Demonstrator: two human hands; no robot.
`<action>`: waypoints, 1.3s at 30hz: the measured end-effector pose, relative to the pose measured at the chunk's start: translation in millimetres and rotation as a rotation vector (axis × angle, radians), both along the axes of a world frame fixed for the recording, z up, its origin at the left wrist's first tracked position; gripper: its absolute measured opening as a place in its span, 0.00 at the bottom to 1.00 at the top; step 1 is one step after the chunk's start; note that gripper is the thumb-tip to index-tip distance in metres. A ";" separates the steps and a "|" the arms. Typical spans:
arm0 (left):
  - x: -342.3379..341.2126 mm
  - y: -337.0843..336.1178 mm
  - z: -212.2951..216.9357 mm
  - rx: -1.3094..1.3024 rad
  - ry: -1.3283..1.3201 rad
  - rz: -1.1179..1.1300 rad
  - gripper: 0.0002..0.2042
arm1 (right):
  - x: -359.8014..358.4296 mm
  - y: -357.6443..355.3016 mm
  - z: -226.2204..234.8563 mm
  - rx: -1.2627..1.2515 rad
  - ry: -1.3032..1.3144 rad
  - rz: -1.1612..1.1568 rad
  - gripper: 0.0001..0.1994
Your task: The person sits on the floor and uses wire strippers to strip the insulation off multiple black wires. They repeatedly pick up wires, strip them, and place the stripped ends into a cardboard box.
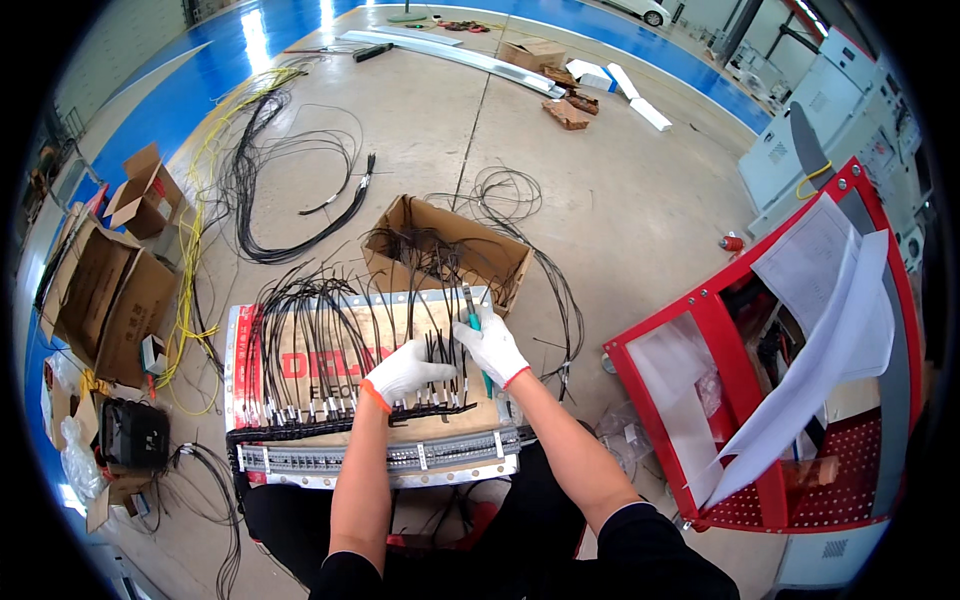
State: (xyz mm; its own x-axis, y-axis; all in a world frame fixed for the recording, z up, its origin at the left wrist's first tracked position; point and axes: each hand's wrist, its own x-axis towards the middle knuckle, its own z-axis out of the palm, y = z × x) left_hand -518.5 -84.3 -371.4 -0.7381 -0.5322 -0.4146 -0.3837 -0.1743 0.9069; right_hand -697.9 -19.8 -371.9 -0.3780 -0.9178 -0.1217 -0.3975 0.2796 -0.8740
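My right hand [492,349], in a white glove, grips a hand tool with teal handles [475,318], like pliers or wire strippers; its metal head points away from me among upright wire ends. Close beside it on the left, my gloved left hand [404,372] is closed around a black wire, partly hidden by the fingers. A row of black wires [310,325] with white marker sleeves rises from a black bundled harness [335,427]. This lies over a cardboard-covered panel [330,365] on my lap, with a grey slotted terminal strip [355,458] along the near edge.
Beyond the panel stands an open cardboard box [500,258] of black wire scraps. Coiled black cables [262,225] and yellow wires [193,270] lie on the floor to the left, near cardboard boxes [125,290]. A red cart [770,480] with paper sheets [840,300] stands right.
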 end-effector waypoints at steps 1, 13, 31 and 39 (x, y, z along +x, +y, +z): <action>2.4 0.7 -0.4 0.021 0.089 -0.007 0.16 | 0.6 0.0 -0.8 -0.001 -0.005 -0.012 0.19; -4.3 8.1 -11.4 0.056 0.112 0.240 0.08 | -5.9 -1.8 -5.4 0.114 -0.126 -0.059 0.18; -16.1 12.9 -4.1 0.224 0.367 0.409 0.08 | 2.7 1.6 10.2 0.175 -0.185 -0.050 0.17; -18.7 8.2 -28.4 0.169 0.360 0.493 0.09 | -3.4 2.1 1.3 0.098 0.103 -0.007 0.17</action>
